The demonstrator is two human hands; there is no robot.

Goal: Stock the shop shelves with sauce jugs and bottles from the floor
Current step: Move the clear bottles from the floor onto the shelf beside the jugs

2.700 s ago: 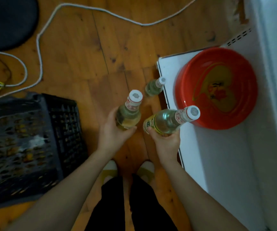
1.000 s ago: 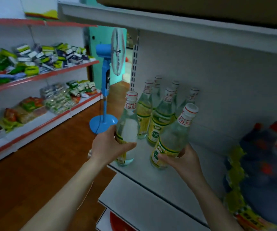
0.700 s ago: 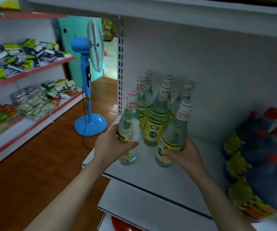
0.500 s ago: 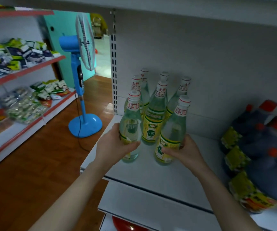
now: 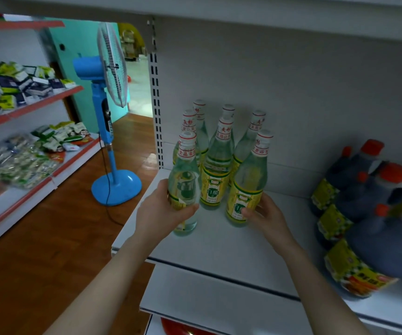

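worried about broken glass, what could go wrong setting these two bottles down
The left bottle, gripped by the left hand, is near the end of the shelf; released carelessly it could tip off. The right bottle in the right hand crowds the standing bottles; a nudge might topple them.

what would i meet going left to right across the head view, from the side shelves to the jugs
snack packets, blue fan, left hand, left bottle that it grips, middle bottle, right bottle, right hand holding it, dark jugs
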